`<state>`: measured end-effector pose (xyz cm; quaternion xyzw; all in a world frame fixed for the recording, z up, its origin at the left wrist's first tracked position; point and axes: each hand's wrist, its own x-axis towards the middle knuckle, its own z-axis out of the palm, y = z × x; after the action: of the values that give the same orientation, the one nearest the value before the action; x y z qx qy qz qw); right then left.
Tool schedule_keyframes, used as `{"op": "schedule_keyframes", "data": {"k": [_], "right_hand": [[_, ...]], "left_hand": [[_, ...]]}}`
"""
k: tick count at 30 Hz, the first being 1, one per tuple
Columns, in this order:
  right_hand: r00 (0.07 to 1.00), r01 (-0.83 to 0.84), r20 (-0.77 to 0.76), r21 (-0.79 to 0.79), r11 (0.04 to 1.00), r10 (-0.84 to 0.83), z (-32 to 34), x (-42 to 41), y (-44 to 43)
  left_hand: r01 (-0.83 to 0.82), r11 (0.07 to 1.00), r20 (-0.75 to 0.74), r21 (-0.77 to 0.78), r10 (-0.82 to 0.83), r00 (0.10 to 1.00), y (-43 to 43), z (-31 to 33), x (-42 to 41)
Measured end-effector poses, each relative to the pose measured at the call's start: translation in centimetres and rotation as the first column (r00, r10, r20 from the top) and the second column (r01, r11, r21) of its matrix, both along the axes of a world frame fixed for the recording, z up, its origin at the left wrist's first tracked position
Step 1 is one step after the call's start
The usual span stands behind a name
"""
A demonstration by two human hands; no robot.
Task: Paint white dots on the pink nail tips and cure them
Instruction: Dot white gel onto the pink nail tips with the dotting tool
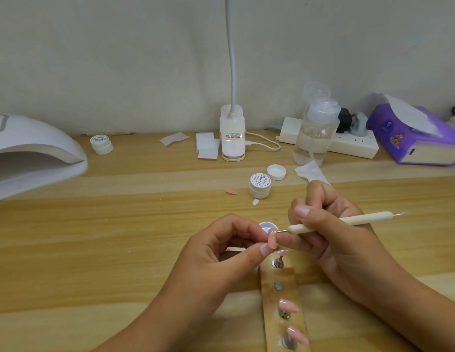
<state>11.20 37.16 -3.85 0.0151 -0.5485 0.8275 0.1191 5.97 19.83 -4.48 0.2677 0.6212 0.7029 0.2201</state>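
Note:
My left hand pinches a pink nail tip between thumb and fingers. My right hand grips a cream dotting pen like a pencil; its metal point touches the upper end of that tip, where white dots show. Just behind the tip lies an open pot of white gel. A wooden holder strip runs toward me, carrying pink nail tips on metal stands. The white curing lamp stands at the far left.
A closed white gel jar and a loose lid sit past my hands, with a stray pink tip. Further back stand another jar, a clip lamp base, a clear pump bottle, a power strip and a purple tissue pack.

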Motion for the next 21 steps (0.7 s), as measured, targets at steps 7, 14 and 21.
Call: {"op": "schedule_keyframes", "data": {"k": [7,14,21], "right_hand": [[0.999,0.026,0.021,0.014,1.0,-0.027,0.08,0.09,-0.12],[1.0,-0.005,0.012,-0.021,1.0,0.005,0.16,0.1,-0.09],[1.0,-0.005,0.015,0.0,1.0,0.005,-0.08,-0.03,-0.02]], "left_hand": [[0.002,1.0,-0.003,-0.002,-0.002,1.0,-0.02,-0.05,-0.02],[-0.003,1.0,0.001,-0.001,0.003,1.0,-0.03,-0.17,-0.09],[-0.006,1.0,0.007,-0.001,0.006,1.0,0.04,-0.16,-0.08]]}}
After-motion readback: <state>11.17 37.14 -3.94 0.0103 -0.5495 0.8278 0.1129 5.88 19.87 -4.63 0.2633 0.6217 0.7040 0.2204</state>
